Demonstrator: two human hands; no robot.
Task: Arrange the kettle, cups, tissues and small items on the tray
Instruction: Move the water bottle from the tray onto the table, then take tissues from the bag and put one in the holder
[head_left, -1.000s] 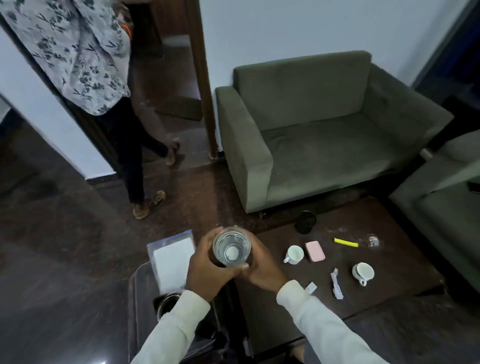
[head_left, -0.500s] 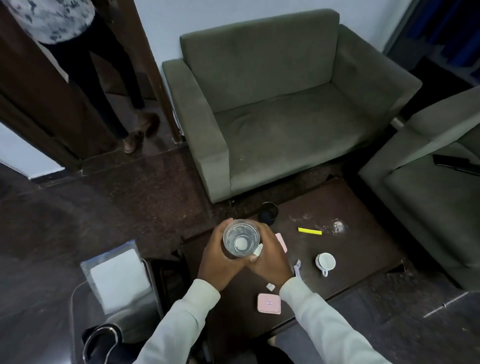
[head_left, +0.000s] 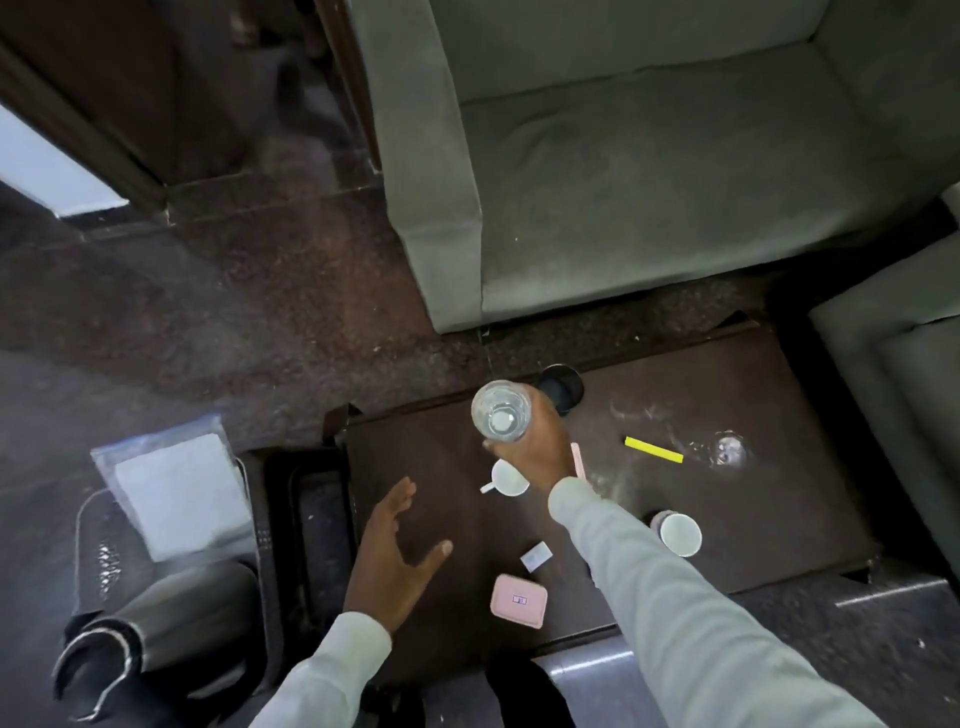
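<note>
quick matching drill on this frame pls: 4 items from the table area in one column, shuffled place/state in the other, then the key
Items
1. clear glass
2. yellow stick
3. pink case
4. bag of tissues

Places or states
A. lies flat near the front edge of the dark table
B. gripped in the right hand, above the table
C. off the table, to the left of it
D. lies on the table right of the right hand, beside a wet patch

Pairs: 1-B, 2-D, 3-A, 4-C

The left hand hovers open, holding nothing.
</note>
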